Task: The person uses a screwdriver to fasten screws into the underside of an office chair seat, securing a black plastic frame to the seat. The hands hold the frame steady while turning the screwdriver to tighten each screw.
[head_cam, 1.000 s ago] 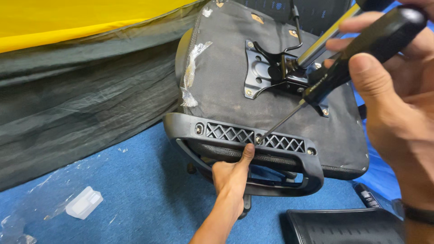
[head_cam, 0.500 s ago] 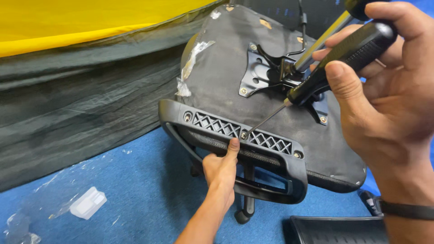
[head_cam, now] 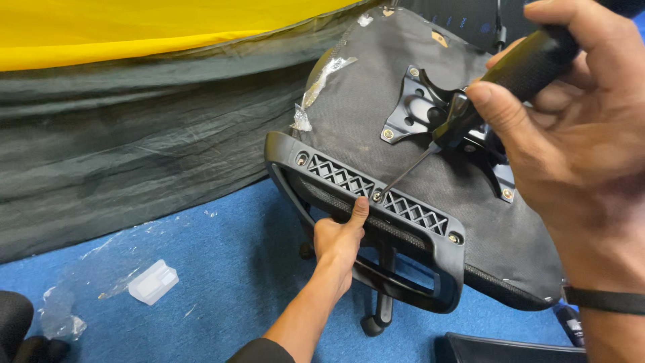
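On blue carpet, near the middle: an overturned office chair, underside of the seat facing up, grey-black fabric with scraps of clear tape at its left edge. Across the near edge of the seat, a black plastic bracket with a lattice pattern and screws at both ends and at the centre. Farther right on the seat, a black metal mounting plate with screws at its corners.

Right hand, large in the near right of the view: fingers wrapped tight around the black handle of a screwdriver, shaft slanting down and left, tip set in the centre screw of the bracket. Dark band on that wrist.

Left hand, reaching up from the near edge: fingers curled around the bracket's lower bar, thumb pressed up against the plastic just beside the centre screw.

To the left, behind the chair: crumpled dark green cloth against the carpet, with a yellow sheet above it at the far left. Near left on the carpet: a small clear plastic block and crinkled clear film. Below the bracket, a chair caster on the carpet. At the near right edge, a black panel, only partly visible.
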